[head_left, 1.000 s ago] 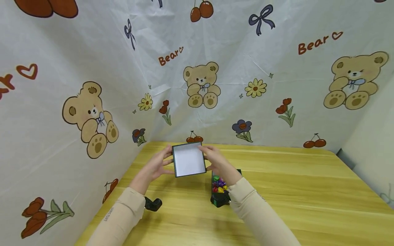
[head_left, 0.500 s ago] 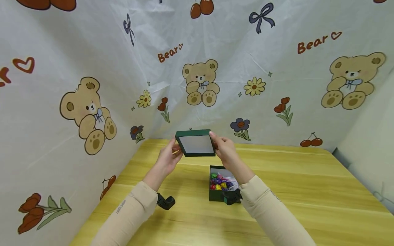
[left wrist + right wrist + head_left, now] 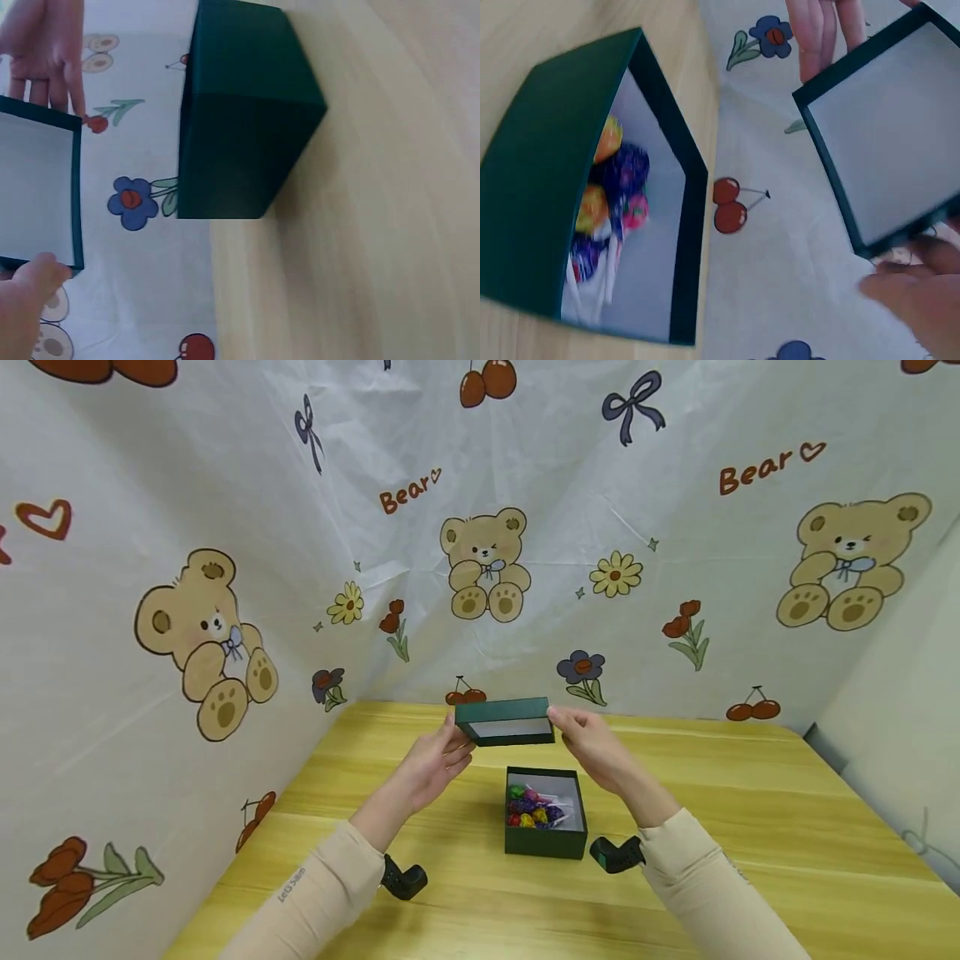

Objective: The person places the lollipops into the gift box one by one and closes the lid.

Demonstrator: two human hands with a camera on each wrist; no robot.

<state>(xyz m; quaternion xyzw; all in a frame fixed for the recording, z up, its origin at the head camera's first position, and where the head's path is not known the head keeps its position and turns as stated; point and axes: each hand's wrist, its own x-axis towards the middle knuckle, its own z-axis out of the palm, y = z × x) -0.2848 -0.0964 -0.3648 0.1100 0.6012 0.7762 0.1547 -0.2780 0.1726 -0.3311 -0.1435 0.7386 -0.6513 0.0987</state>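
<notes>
Both hands hold a shallow dark green lid (image 3: pixel 502 710) with a white inside, tilted so part of its underside shows. My left hand (image 3: pixel 435 768) grips its left edge, and the right hand (image 3: pixel 596 747) pinches the right edge near the corner. Below the lid and apart from it stands an uncovered dark green box (image 3: pixel 545 842) on the table. Lollipops (image 3: pixel 528 810) in colourful wrappers lie inside, their white sticks pointing right. In the right wrist view several lollipops (image 3: pixel 622 172) show past the box wall. The left wrist view shows only the outside of the box (image 3: pixel 247 135).
A wood-grain table (image 3: pixel 712 827) spreads around the box. Behind it and on the left hangs a white cloth (image 3: pixel 555 468) printed with bears, flowers and cherries. Black wrist devices (image 3: pixel 405 881) show below both forearms.
The lid has moved to the right, tipping from its inside facing me to a flatter tilt with its green side showing. The right arm has moved right, uncovering the view of the box.
</notes>
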